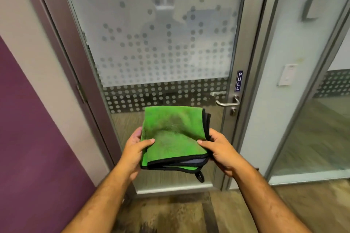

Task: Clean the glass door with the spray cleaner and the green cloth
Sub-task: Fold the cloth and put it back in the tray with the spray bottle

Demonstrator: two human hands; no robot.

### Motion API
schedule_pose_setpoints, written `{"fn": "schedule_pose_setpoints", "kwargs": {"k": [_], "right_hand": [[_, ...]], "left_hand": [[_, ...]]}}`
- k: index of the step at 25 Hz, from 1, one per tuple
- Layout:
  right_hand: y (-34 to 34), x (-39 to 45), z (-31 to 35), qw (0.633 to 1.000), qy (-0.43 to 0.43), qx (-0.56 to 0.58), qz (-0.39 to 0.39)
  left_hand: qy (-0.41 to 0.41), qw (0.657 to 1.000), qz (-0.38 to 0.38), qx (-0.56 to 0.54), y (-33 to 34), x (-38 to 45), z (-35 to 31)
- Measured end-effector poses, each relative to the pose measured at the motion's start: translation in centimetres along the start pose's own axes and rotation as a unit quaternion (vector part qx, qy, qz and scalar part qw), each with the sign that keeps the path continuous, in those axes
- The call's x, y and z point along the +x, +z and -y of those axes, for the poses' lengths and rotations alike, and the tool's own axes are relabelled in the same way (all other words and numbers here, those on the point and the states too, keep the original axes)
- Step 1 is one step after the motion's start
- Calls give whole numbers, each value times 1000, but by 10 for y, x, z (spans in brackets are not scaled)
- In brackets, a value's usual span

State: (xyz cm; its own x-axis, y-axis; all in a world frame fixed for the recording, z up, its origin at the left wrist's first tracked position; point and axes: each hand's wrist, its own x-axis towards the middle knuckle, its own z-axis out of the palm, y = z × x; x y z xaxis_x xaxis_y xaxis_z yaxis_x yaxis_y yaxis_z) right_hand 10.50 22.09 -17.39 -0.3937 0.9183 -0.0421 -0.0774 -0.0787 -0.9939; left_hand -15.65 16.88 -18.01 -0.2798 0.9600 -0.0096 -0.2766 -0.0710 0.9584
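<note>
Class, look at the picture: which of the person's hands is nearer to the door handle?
Right. The right hand holds the green cloth below and slightly left of the door handle; the left hand grips the cloth's far side, farther left.

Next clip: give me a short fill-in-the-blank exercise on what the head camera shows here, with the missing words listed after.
1. Both the left hand and the right hand hold a folded cloth whose colour is ____.
2. The blue sign above the door handle reads ____.
3. The wall left of the glass door is painted ____.

Missing words: green; PULL; purple
</note>
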Motion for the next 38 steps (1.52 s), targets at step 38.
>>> {"fn": "schedule_pose_setpoints", "kwargs": {"k": [38], "right_hand": [[-127,-849,-140,860,55,138,-489]], "left_hand": [[-306,849,418,104,318,-651,217]]}}
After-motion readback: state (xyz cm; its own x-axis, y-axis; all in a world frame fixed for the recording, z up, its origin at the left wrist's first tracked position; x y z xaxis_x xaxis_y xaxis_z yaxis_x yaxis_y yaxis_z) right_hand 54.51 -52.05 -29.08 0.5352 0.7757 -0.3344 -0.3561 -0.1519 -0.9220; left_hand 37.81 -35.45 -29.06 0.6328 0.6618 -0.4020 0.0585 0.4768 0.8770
